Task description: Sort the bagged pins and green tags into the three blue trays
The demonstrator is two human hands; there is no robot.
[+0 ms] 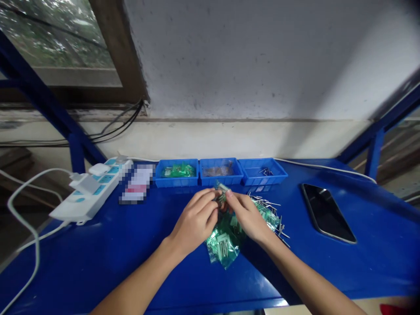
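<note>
Both hands meet over the middle of the blue table. My left hand (197,214) and my right hand (247,214) pinch a small clear plastic bag (222,188) between their fingertips; what is inside it is too small to tell. Below them lie green-tinted plastic bags (225,245), one with several metal pins or screws and pale pieces showing through. Beside my right hand spreads a pile of loose thin metal pins (277,221), mixed with more green bags. My fingers partly hide the bag they hold.
Three blue bins stand along the wall: one with green bags (158,177), one with brownish small parts (218,180), one with a few metal pins (262,180). A phone (328,212) lies right; a white power strip (88,197) with cables and a blurred card (137,183) lie left.
</note>
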